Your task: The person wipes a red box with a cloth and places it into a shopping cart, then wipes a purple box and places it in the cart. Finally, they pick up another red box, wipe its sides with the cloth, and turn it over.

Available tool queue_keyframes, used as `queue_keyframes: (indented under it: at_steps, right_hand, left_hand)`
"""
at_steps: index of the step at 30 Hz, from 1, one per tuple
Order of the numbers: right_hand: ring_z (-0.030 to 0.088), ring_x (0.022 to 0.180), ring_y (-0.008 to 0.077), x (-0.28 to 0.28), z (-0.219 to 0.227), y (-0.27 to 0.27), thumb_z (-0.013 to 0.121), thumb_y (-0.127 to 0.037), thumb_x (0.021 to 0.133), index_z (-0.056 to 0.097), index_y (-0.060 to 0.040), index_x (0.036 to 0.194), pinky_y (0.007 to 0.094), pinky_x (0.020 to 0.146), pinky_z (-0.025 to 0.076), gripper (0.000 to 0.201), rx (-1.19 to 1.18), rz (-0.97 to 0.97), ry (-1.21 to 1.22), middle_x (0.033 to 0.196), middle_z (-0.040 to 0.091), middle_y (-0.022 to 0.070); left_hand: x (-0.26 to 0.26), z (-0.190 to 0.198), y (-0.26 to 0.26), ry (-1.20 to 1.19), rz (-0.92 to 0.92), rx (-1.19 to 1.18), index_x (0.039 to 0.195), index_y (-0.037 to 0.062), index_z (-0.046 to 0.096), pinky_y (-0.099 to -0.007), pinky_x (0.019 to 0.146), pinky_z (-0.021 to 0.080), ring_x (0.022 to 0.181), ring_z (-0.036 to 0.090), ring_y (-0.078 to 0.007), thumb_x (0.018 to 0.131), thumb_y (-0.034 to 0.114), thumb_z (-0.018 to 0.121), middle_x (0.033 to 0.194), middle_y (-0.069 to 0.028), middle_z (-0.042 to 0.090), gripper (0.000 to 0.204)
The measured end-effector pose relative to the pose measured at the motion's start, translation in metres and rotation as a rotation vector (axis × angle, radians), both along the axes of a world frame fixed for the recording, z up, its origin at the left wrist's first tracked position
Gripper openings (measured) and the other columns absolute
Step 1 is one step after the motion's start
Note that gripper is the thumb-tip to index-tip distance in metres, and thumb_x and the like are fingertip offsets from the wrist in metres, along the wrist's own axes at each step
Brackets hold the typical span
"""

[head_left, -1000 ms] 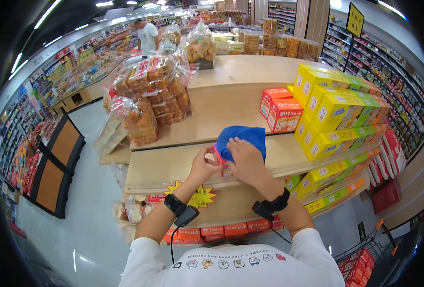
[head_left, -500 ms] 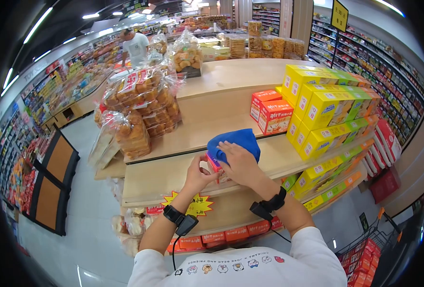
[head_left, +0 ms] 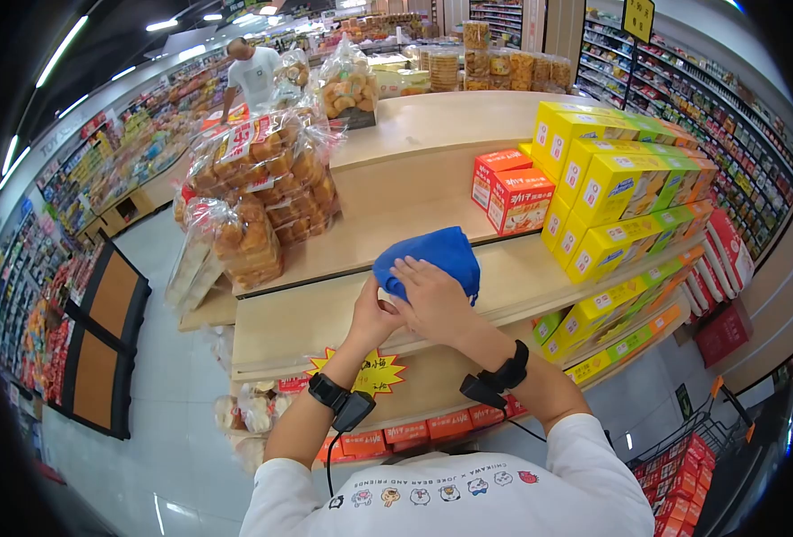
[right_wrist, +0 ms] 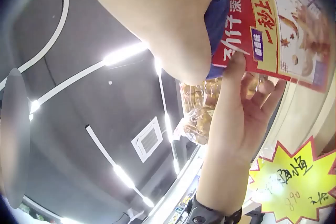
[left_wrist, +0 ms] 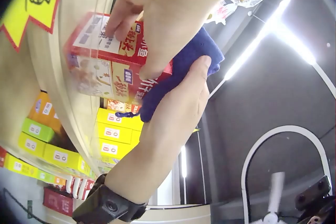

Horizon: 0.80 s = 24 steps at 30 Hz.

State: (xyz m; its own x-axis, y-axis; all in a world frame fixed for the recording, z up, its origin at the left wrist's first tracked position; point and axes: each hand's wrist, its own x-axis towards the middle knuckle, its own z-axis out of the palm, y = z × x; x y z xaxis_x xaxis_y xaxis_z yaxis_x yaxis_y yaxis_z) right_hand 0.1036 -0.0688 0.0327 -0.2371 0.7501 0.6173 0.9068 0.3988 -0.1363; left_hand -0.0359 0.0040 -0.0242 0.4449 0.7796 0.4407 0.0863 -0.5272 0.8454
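My left hand (head_left: 375,317) grips a red and cream snack box (left_wrist: 113,74) with fish pictures and Chinese print, its thumb against one printed side. A blue cloth (head_left: 441,255) drapes over the box's far end. On the cloth lies my right hand (head_left: 434,302), fingers fairly straight and side by side, pressing it to the box. In the head view the cloth and hands hide the box; both wrist views show its printed sides. The hands almost meet above the front wooden shelf (head_left: 298,327). A dark blue cord (left_wrist: 127,114) hangs from the cloth.
Two red boxes (head_left: 520,201) stand beside stacked yellow boxes (head_left: 611,192) on the right. Bagged bread (head_left: 262,179) fills the left. A yellow starburst price sign (head_left: 374,371) hangs on the shelf front. A basket of red boxes (head_left: 683,474) is at lower right. Another person (head_left: 253,76) stands beyond.
The right hand and cloth have shifted left toward the left hand. The strip of box that showed beside the cloth earlier is now covered in the head view. The left hand keeps its grip.
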Motion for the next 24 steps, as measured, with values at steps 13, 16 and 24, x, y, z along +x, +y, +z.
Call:
queue_keyframes:
  at_steps: [13, 16, 24]
  right_hand:
    - [0.055, 0.115, 0.031, 0.019, 0.008, -0.002, 0.055, -0.028, 0.089, 0.058, 0.0073, 0.115, 0.0382, 0.102, 0.039, 0.044, -0.043, -0.095, 0.12, 0.121, 0.059, 0.0211]
    - [0.054, 0.115, 0.034, 0.034, 0.002, 0.003, 0.055, -0.028, 0.089, 0.056, 0.0064, 0.119, 0.0396, 0.101, 0.04, 0.045, -0.021, -0.199, 0.077, 0.122, 0.058, 0.0222]
    - [0.054, 0.116, 0.0326, 0.033, -0.01, 0.01, 0.057, -0.028, 0.087, 0.06, 0.0066, 0.113, 0.0411, 0.105, 0.036, 0.043, 0.102, -0.303, 0.031, 0.119, 0.059, 0.0226]
  left_hand:
    - [-0.005, 0.005, -0.003, 0.1, -0.04, -0.147, 0.118, 0.0021, 0.045, -0.02, 0.057, 0.049, 0.062, 0.057, -0.0076, 0.065, 0.01, 0.081, 0.109, -0.0075, 0.051, 0.065]
    - [-0.004, 0.005, -0.003, 0.095, -0.043, -0.17, 0.117, 0.0012, 0.046, -0.0203, 0.057, 0.049, 0.063, 0.057, -0.008, 0.064, 0.012, 0.083, 0.109, -0.0081, 0.052, 0.065]
    - [-0.003, 0.011, -0.006, 0.103, -0.039, -0.123, 0.118, 0.0012, 0.046, -0.0226, 0.062, 0.051, 0.071, 0.059, -0.0116, 0.063, 0.014, 0.084, 0.109, -0.009, 0.052, 0.068]
